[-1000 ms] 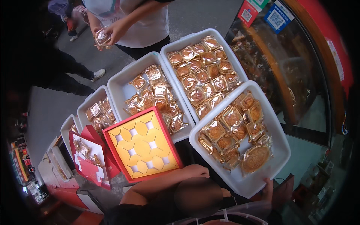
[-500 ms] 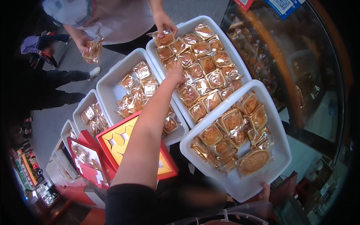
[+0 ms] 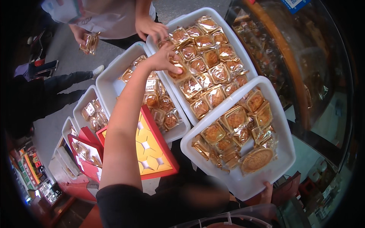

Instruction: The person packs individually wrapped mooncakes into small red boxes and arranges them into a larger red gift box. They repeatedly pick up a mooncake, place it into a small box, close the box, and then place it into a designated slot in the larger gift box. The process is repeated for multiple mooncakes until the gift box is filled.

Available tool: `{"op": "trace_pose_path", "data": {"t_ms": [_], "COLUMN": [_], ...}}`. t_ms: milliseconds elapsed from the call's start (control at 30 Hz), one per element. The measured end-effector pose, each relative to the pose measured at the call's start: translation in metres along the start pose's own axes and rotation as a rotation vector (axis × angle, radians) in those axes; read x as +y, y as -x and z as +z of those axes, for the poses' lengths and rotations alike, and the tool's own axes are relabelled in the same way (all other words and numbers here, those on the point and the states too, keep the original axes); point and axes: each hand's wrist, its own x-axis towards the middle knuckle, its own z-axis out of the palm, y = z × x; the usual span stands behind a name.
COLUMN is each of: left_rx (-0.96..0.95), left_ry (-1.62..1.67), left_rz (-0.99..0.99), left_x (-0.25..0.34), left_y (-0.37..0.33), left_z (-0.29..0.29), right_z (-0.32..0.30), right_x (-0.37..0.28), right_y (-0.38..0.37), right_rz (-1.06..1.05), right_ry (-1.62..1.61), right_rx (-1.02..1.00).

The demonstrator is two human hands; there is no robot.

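My left hand (image 3: 163, 60) reaches over the far white bin, its thumb and fingers around a square mooncake in clear wrap and a gold tray (image 3: 180, 74). Rows of similar wrapped mooncakes (image 3: 211, 58) fill this far bin (image 3: 249, 62). My right hand (image 3: 267, 190) grips the near edge of a tilted white bin (image 3: 243, 188), its fingers partly hidden. Inside that bin lie several wrapped mooncakes (image 3: 234, 117) and one large round mooncake (image 3: 257, 159). Below my left forearm is a red gift box (image 3: 171, 163) with a yellow compartment insert (image 3: 146, 146).
Across the far bin, another person's hand (image 3: 152, 28) touches its corner; their other hand (image 3: 79, 34) holds wrapped mooncakes. More white bins (image 3: 99, 79) stand left, beside an upright red-and-white box (image 3: 84, 154). A glass display case (image 3: 296, 64) borders the right.
My left hand has drawn back left, closing on a wrapped mooncake after reaching among the rows. The other person's hand has shifted left at the bin's corner. My right hand stays put.
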Motion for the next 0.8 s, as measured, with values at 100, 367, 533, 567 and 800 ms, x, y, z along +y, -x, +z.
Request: {"op": "trace_pose_path", "data": {"t_ms": [100,367,533,567,800], "left_rx": [-0.247,-0.116,-0.245,-0.297,0.009], "left_ry": [0.054,-0.035,-0.112,-0.157,1.234], "left_rz": [0.026,0.023,-0.028,-0.02,-0.024], "left_x": [0.026,0.058,0.069,0.075,0.046], "left_y": [0.006,0.007,0.011,0.009,-0.009], "left_z": [0.037,0.115,0.1,0.094,0.055], "right_z": [0.001,-0.01,-0.002,-0.004,-0.003], "right_x": [-0.001,0.0,-0.002,0.002,0.005], "right_y": [-0.002,-0.003,-0.007,-0.01,-0.009], "right_rz": [-0.007,-0.026,-0.038,-0.04,-0.029], "right_ry": [0.004,0.074,0.055,0.043,0.023], "right_rx": [-0.019,-0.053,-0.035,-0.052,-0.043]}}
